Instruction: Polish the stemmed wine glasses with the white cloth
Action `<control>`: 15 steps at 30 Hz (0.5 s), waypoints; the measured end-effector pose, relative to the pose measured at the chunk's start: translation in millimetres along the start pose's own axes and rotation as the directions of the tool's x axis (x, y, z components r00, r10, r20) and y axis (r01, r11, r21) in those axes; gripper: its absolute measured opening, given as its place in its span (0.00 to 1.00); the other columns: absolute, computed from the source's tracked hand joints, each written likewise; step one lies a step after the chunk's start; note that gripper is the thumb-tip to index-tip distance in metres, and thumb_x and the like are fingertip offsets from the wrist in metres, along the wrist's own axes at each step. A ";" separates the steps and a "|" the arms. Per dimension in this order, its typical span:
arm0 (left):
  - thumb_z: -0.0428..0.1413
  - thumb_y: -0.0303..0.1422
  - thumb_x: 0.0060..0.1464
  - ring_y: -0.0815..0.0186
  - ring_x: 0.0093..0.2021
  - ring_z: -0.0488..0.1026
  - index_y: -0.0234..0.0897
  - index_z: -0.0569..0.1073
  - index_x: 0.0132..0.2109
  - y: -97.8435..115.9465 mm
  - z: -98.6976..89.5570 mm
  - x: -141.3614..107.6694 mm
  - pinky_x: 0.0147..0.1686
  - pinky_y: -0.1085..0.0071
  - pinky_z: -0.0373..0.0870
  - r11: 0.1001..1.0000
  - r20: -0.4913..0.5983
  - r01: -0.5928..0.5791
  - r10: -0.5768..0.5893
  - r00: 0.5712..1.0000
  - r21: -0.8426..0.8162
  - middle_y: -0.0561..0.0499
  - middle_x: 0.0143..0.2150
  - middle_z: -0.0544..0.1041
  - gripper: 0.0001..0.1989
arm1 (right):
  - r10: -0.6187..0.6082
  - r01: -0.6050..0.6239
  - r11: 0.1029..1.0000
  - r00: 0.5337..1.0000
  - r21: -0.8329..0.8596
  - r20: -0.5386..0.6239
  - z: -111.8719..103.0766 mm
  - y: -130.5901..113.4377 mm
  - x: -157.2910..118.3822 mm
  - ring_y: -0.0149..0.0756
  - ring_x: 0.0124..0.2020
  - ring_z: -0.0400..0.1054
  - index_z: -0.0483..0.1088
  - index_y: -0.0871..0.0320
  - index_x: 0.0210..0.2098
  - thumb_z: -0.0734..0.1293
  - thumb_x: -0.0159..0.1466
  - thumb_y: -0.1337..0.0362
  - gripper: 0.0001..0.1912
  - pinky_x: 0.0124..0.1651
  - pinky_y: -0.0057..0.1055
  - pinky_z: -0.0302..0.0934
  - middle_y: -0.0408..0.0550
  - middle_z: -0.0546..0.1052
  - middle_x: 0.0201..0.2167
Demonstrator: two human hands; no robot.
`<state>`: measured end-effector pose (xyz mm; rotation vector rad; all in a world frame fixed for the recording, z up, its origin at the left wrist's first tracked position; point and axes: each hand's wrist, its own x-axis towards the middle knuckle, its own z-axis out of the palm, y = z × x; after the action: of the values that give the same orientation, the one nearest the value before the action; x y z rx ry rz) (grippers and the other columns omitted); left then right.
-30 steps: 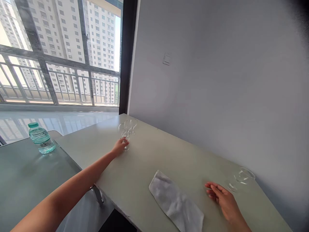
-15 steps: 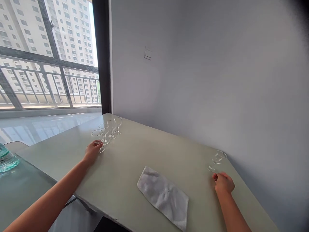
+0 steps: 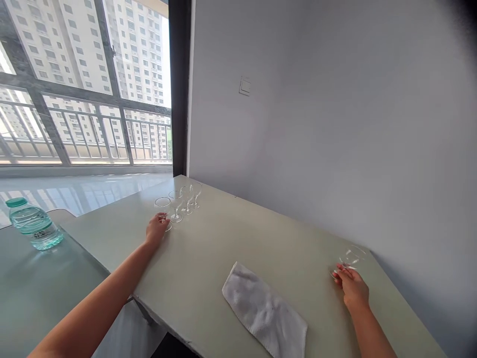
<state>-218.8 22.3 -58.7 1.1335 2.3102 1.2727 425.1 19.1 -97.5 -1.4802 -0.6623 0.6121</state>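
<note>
1. Hands stand well apart on the pale table, each nearest its own glass and neither touching the other.
2. Left hand sits at the near end of a row of four stemmed glasses, which runs away to the far left. It curls about the stem of the nearest glass, which stands upright with its bowl showing just above the hand.
3. Right hand is at the right of the table, seemingly closed on the stem of a lone glass just beside the wall. That glass looks tilted or on its side, with its long axis running from the stem at the hand out to the bowl on the right. Its clear sides make the exact lie hard to tell.
4. Folded white towel lies by the near edge, between the hands and touching neither.
5. Water bottle with a green cap stands on a separate glass-top table to the left.
</note>
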 end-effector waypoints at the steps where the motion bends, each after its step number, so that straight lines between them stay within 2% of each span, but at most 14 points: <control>1: 0.53 0.34 0.43 0.61 0.41 0.70 0.39 0.67 0.45 0.9 -0.9 -1.2 0.38 0.69 0.63 1.000 0.002 0.004 -0.004 1.000 -0.004 0.47 0.40 0.73 0.18 | -0.012 0.013 1.000 1.000 -0.027 0.017 5.2 -1.3 -5.9 0.27 0.20 0.64 0.66 0.60 0.30 0.68 0.34 0.60 0.22 0.18 0.23 0.58 0.47 0.73 0.32; 3: 0.55 0.33 0.40 0.59 0.42 0.68 0.40 0.66 0.48 2.6 -4.7 -4.6 0.38 0.67 0.63 0.999 -0.013 0.006 -0.007 1.000 -0.038 0.47 0.41 0.71 0.23 | -0.022 0.025 0.998 0.998 -0.057 0.056 17.4 -5.0 -19.8 0.26 0.20 0.63 0.68 0.61 0.30 0.68 0.35 0.58 0.22 0.19 0.22 0.58 0.47 0.74 0.31; 5: 0.54 0.32 0.39 0.59 0.43 0.67 0.39 0.65 0.49 4.5 -11.1 -9.6 0.39 0.66 0.63 0.993 -0.140 -0.015 -0.002 0.990 -0.116 0.45 0.44 0.68 0.25 | -0.019 0.026 0.998 0.994 -0.063 0.109 31.8 -9.3 -35.1 0.25 0.20 0.62 0.69 0.61 0.30 0.68 0.36 0.57 0.22 0.19 0.22 0.58 0.47 0.75 0.30; 6: 0.53 0.31 0.39 0.60 0.43 0.66 0.39 0.65 0.49 6.2 -14.7 -13.3 0.39 0.66 0.63 0.986 -0.258 -0.048 0.004 0.966 -0.162 0.45 0.45 0.67 0.25 | -0.011 0.021 0.998 0.989 -0.062 0.148 39.5 -11.6 -42.9 0.25 0.20 0.62 0.69 0.61 0.30 0.68 0.37 0.57 0.22 0.20 0.22 0.58 0.47 0.75 0.29; 8: 0.51 0.29 0.40 0.62 0.43 0.66 0.37 0.65 0.47 12.9 -20.6 -24.5 0.40 0.68 0.63 0.963 -0.500 -0.148 0.017 0.866 -0.225 0.45 0.46 0.65 0.23 | 0.007 0.008 0.998 0.970 -0.063 0.243 56.2 -16.3 -58.2 0.25 0.21 0.63 0.70 0.61 0.31 0.68 0.37 0.57 0.21 0.20 0.22 0.58 0.47 0.75 0.29; 9: 0.51 0.29 0.40 0.64 0.41 0.66 0.36 0.66 0.46 18.3 -21.8 -32.4 0.39 0.68 0.63 0.949 -0.564 -0.193 0.021 0.826 -0.248 0.46 0.44 0.65 0.21 | 0.017 0.002 0.998 0.956 -0.065 0.292 65.3 -18.9 -65.9 0.25 0.21 0.63 0.70 0.61 0.31 0.68 0.38 0.57 0.21 0.20 0.22 0.58 0.47 0.75 0.30; 10: 0.50 0.29 0.40 0.65 0.38 0.66 0.36 0.67 0.45 25.3 -21.0 -41.9 0.38 0.70 0.64 0.935 -0.565 -0.224 0.030 0.824 -0.276 0.48 0.42 0.65 0.20 | 0.028 -0.005 0.998 0.939 -0.067 0.343 75.0 -21.4 -73.6 0.26 0.21 0.64 0.70 0.61 0.31 0.68 0.39 0.57 0.21 0.21 0.22 0.59 0.47 0.76 0.30; 11: 0.50 0.30 0.41 0.67 0.34 0.66 0.36 0.67 0.43 33.4 -18.1 -52.8 0.35 0.71 0.64 0.921 -0.503 -0.230 0.044 0.863 -0.315 0.50 0.38 0.66 0.18 | 0.040 -0.014 0.998 0.919 -0.068 0.393 85.4 -24.0 -81.6 0.26 0.21 0.64 0.70 0.61 0.31 0.68 0.39 0.57 0.20 0.21 0.22 0.59 0.47 0.76 0.30; 13: 0.49 0.32 0.42 0.70 0.27 0.64 0.37 0.68 0.42 52.1 -5.9 -77.1 0.30 0.73 0.62 0.894 -0.201 -0.175 0.098 0.975 -0.413 0.53 0.32 0.66 0.16 | 0.064 -0.035 0.997 0.868 -0.068 0.492 108.7 -28.7 -98.2 0.26 0.22 0.65 0.71 0.60 0.31 0.69 0.41 0.58 0.19 0.23 0.23 0.61 0.47 0.76 0.32; 14: 0.50 0.32 0.42 0.70 0.26 0.63 0.37 0.69 0.41 61.6 2.7 -89.4 0.29 0.73 0.61 0.888 -0.039 -0.148 0.146 0.989 -0.434 0.53 0.30 0.66 0.16 | 0.074 -0.045 0.997 0.840 -0.067 0.538 121.5 -30.8 -107.1 0.27 0.22 0.65 0.71 0.60 0.32 0.69 0.41 0.59 0.18 0.23 0.23 0.61 0.47 0.76 0.32; 15: 0.50 0.32 0.41 0.70 0.27 0.63 0.37 0.71 0.41 70.7 12.5 -100.9 0.29 0.74 0.61 0.884 0.119 -0.109 0.182 0.976 -0.455 0.54 0.29 0.66 0.16 | 0.083 -0.055 0.996 0.808 -0.066 0.583 134.8 -32.5 -116.4 0.27 0.23 0.66 0.71 0.60 0.32 0.69 0.42 0.60 0.17 0.24 0.24 0.62 0.48 0.76 0.32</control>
<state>-109.8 -23.4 -21.9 1.2039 1.7171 1.5971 246.3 26.6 -70.4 -1.3572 -1.1080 1.1431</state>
